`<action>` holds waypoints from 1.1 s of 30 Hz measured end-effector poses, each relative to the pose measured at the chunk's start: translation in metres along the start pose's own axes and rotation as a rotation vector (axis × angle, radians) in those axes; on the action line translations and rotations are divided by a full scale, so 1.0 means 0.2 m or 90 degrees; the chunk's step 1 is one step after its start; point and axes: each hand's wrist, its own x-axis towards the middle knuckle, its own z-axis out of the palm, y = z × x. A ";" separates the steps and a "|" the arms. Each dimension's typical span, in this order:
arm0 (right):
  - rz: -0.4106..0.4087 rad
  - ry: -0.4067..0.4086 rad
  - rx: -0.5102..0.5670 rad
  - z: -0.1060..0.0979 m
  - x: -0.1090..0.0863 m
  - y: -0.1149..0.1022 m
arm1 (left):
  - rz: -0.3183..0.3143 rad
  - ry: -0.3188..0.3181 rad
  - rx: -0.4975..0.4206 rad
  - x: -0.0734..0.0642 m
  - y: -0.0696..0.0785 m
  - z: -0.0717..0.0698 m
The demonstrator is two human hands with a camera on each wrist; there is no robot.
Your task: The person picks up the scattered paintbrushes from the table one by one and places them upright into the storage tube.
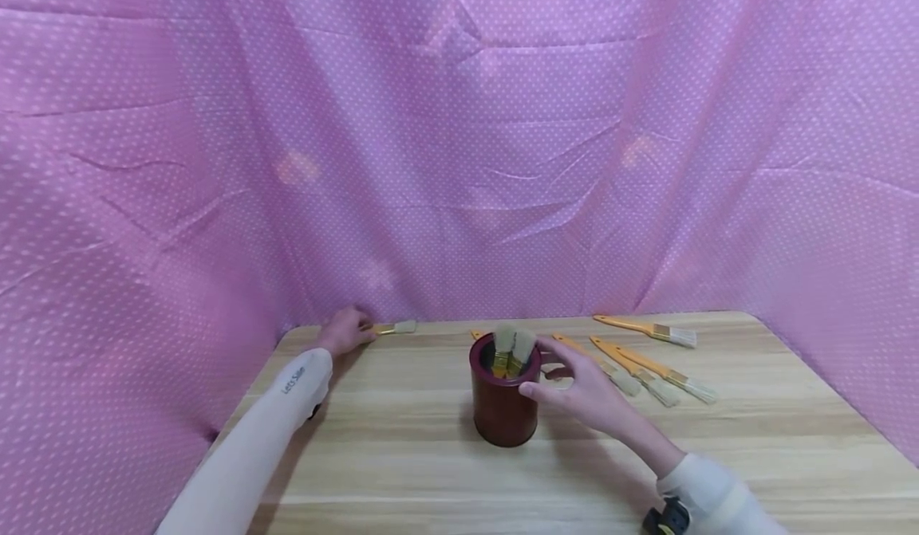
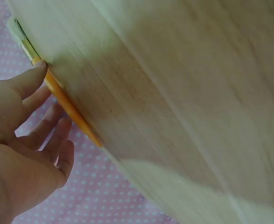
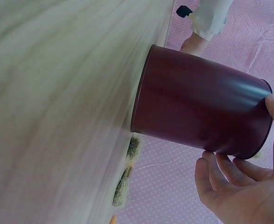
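At the far left edge of the table, my left hand (image 1: 348, 329) pinches a paintbrush (image 2: 71, 109) between thumb and fingertips, near where its orange handle meets the metal band. That brush lies along the table edge with its pale bristles pointing right in the head view. A dark red can (image 1: 505, 411) stands upright near the table's middle. My right hand (image 1: 592, 391) holds it by the upper right side, thumb at the front and fingers behind. Two paintbrushes (image 1: 505, 340) stand in the can with bristles up; their handles are hidden inside.
Several orange-handled paintbrushes (image 1: 639, 371) lie on the wooden table (image 1: 388, 463) right of the can, another brush (image 1: 649, 328) farther back. An orange handle tip (image 1: 477, 334) shows behind the can. Pink dotted cloth (image 1: 459, 160) hangs round the back and sides.
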 end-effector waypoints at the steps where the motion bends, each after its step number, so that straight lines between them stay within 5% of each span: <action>1: 0.002 -0.002 0.002 0.00 0.00 0.00 | 0.000 -0.002 0.002 0.00 0.00 0.00; 24: -0.013 0.001 0.008 0.00 0.01 0.01 | 0.021 -0.014 -0.006 0.03 -0.02 0.02; 33: -0.013 0.001 0.005 0.00 0.01 0.01 | 0.054 0.013 -0.022 0.02 0.01 0.01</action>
